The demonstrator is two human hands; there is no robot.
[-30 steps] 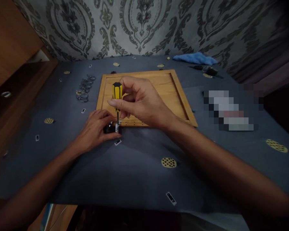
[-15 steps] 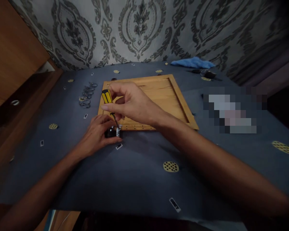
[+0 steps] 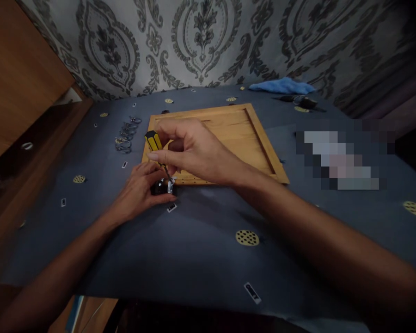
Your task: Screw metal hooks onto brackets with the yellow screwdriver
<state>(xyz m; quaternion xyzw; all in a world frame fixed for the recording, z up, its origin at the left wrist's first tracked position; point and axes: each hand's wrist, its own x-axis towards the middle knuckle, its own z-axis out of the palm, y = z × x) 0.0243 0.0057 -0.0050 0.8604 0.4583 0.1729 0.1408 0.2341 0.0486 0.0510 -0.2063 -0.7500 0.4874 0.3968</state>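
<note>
My right hand (image 3: pixel 190 150) grips a yellow-and-black screwdriver (image 3: pixel 154 140) by its handle, the shaft tilted down. Its tip meets a small shiny metal clamp (image 3: pixel 170 187) at the near left corner of a wooden panel (image 3: pixel 263 134). Beside the clamp is a dark glossy piece (image 3: pixel 159 188), and my left hand (image 3: pixel 138 189) is closed around it, thumb below and fingers above. Whether the dark piece and the clamp are joined I cannot tell. The panel lies flat, with a raised frame and a row of small holes along its near edge.
Several metal clamps (image 3: pixel 127 132) lie in a row left of the panel. A blue cloth (image 3: pixel 283 86) and a dark tool (image 3: pixel 303 101) rest at the back right. A blurred-out item (image 3: pixel 343 159) lies on the right of the patterned tablecloth (image 3: pixel 201 249). Wooden furniture (image 3: pixel 24 69) stands at left.
The view has shifted slightly. The screwdriver handle has turned a little in my right hand, with its tip still at the clamp. My left hand keeps its hold.
</note>
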